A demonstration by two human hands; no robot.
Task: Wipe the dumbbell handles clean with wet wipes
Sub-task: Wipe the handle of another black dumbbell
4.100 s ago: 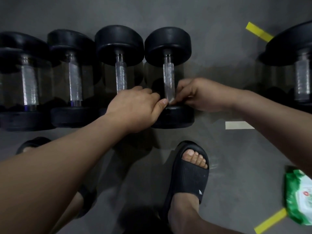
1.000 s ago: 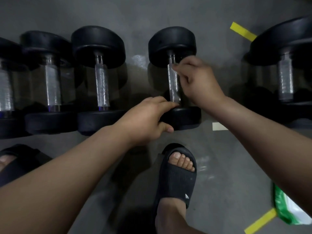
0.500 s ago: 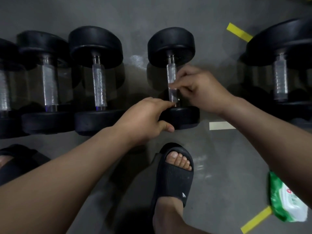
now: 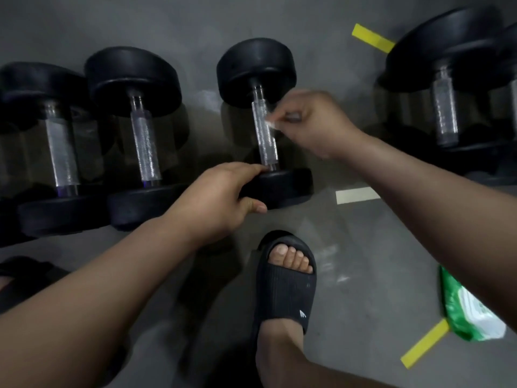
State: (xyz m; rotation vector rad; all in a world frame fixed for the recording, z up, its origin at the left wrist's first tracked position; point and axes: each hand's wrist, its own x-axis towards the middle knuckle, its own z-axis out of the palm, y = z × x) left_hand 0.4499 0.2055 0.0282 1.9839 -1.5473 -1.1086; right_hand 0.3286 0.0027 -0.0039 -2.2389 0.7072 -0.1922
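Note:
A black dumbbell with a knurled metal handle point(image 4: 264, 133) lies on the grey floor, its near weight point(image 4: 285, 187) towards me. My left hand point(image 4: 221, 200) grips the left edge of that near weight, fingers over the top and thumb in front. My right hand point(image 4: 310, 121) is just right of the handle's upper part and pinches a small white wet wipe point(image 4: 270, 123), which touches the handle. The hand is blurred.
Two more dumbbells point(image 4: 145, 141) point(image 4: 60, 152) lie to the left and a larger one point(image 4: 444, 105) to the right. A green wet-wipe pack point(image 4: 470, 312) lies on the floor at lower right by yellow tape point(image 4: 425, 343). My sandalled foot point(image 4: 288, 278) stands below the dumbbell.
My right hand with the wipe has slid up the handle from its near end and off to the right side. My left hand keeps its grip on the near weight.

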